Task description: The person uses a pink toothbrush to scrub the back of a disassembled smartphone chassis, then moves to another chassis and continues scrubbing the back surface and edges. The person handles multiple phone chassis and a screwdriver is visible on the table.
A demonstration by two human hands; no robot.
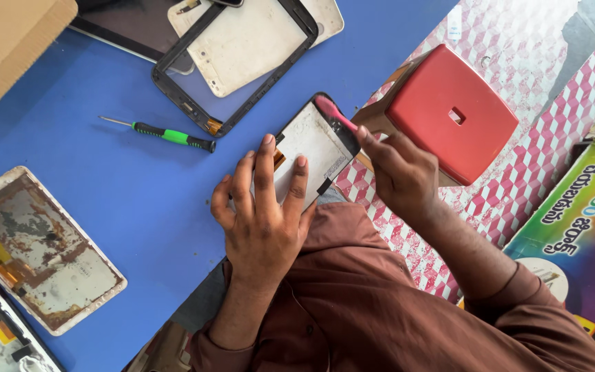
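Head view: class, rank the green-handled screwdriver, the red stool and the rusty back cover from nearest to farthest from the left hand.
1. Green-handled screwdriver, up and left of the left hand.
2. Red stool, to the right, off the table.
3. Rusty back cover, far left on the table.

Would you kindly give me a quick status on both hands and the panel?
Left hand pressing display panel flat at table edge. Right hand holding pink tool against panel's top corner. Green screwdriver lying apart, nothing obstructing.
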